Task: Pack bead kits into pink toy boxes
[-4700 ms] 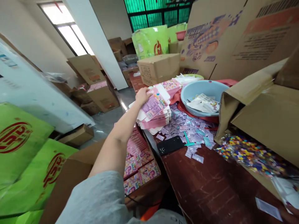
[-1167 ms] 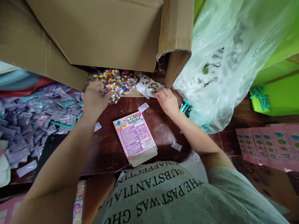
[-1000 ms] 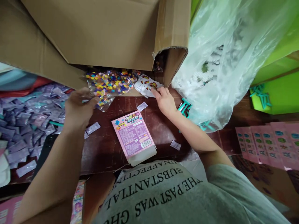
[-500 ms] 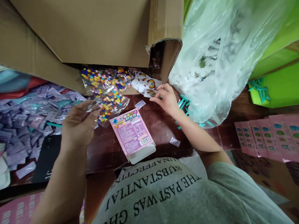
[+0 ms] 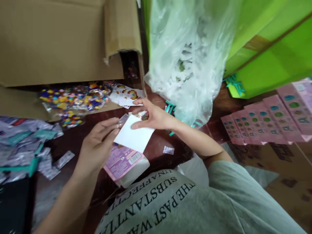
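Note:
My left hand (image 5: 97,144) and my right hand (image 5: 154,117) meet over the dark wooden table (image 5: 73,139). Between them is a white card (image 5: 133,138), blank side up, pinched by my right thumb and fingers. My left fingers hold a clear packet of coloured beads (image 5: 144,114) that is mostly hidden under the card. Just below the card, a pink printed box (image 5: 122,161) lies flat on the table, close to my grey shirt.
More bead packets (image 5: 73,99) and a stack of pattern cards (image 5: 126,96) spill from a big cardboard box (image 5: 60,39). A clear plastic bag (image 5: 190,55) stands at right, beside green bags (image 5: 268,48) and flat pink boxes (image 5: 263,120). Purple sachets (image 5: 21,146) lie left.
My left hand pulled a bead packet out of the pile toward me. My right hand took a card off the stack and brought it over the packet. The view swung right.

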`<state>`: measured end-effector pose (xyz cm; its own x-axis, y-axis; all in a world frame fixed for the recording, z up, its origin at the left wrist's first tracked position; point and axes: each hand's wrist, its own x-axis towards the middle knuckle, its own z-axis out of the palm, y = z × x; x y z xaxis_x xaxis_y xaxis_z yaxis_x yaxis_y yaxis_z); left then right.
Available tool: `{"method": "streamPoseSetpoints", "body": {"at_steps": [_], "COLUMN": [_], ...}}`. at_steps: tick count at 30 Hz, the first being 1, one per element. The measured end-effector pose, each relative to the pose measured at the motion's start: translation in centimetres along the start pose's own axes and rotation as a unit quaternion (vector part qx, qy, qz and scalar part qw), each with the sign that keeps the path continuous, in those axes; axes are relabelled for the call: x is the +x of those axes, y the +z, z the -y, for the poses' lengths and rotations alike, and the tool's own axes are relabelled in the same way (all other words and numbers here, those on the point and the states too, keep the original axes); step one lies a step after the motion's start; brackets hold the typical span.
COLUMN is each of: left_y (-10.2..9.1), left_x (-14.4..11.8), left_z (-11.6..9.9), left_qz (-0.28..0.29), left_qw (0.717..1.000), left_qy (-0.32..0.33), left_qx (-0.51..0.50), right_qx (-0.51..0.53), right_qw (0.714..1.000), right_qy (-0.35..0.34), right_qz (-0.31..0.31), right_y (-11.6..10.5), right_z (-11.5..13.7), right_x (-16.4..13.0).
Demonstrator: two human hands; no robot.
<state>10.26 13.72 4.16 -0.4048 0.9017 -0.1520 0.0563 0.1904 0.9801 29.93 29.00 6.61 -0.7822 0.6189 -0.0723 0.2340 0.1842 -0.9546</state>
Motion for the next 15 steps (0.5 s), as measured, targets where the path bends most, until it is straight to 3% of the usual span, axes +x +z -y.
{"method": "streamPoseSetpoints", "body": {"at_steps": [1, 3, 5, 6, 8, 11, 13, 15], "left_y": [-0.1, -1.3, -3.5, -4.6, -6.3, -6.1, -4.3, -2.2], "left_x": [-0.1, 0.0, 0.4, 0.8, 1.5, 2.5, 3.0, 3.2], "left_z": [0.2, 0.9, 1.9, 2.4, 3.4, 4.1, 3.6, 2.4], "left_qz": [0.022, 0.123, 0.245, 0.294, 0.358, 0.448, 0.509, 0.558], "left_qw": [1.000, 0.992, 0.953, 0.915, 0.804, 0.656, 0.601, 0.565], "left_qy": [-0.008, 0.008, 0.072, 0.111, 0.176, 0.219, 0.235, 0.246], "left_qx": [-0.005, 0.028, 0.161, 0.255, 0.441, 0.566, 0.570, 0.556], "right_qx": [0.025, 0.058, 0.064, 0.058, 0.034, -0.029, -0.115, -0.231], "right_qw": [0.999, 0.993, 0.991, 0.993, 0.994, 0.980, 0.965, 0.939], "right_qy": [0.019, 0.049, 0.072, 0.081, 0.096, 0.142, 0.195, 0.237], "right_qz": [0.032, 0.088, 0.091, 0.066, -0.028, -0.139, -0.133, -0.091], "right_y": [-0.8, -3.8, -8.7, -11.8, -18.7, -28.0, -31.8, -33.5], "right_z": [-0.5, -1.0, -1.0, -1.0, -1.1, -2.0, -2.8, -3.5], "right_x": [-0.4, -1.4, -2.5, -2.8, -2.8, -0.7, 1.8, 4.7]}}
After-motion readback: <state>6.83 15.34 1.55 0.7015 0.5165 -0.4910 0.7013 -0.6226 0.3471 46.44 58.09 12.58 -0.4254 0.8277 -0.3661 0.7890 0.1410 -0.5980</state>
